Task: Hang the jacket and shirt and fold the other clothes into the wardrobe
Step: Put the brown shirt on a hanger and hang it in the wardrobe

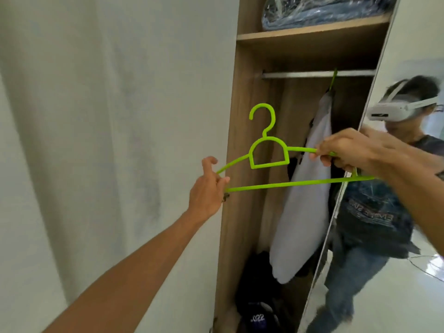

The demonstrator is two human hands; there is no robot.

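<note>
A bright green plastic hanger is held upright in front of the open wardrobe. My right hand grips its right shoulder bar. My left hand holds its left end, with the fingers pinching where the bottom bar meets the arm. Inside the wardrobe a pale grey garment hangs from another green hanger on the metal rail. Dark clothes lie heaped on the wardrobe floor.
A shelf above the rail carries a plastic-wrapped blue bundle. A mirrored door at the right reflects a person wearing a headset. A white wall fills the left.
</note>
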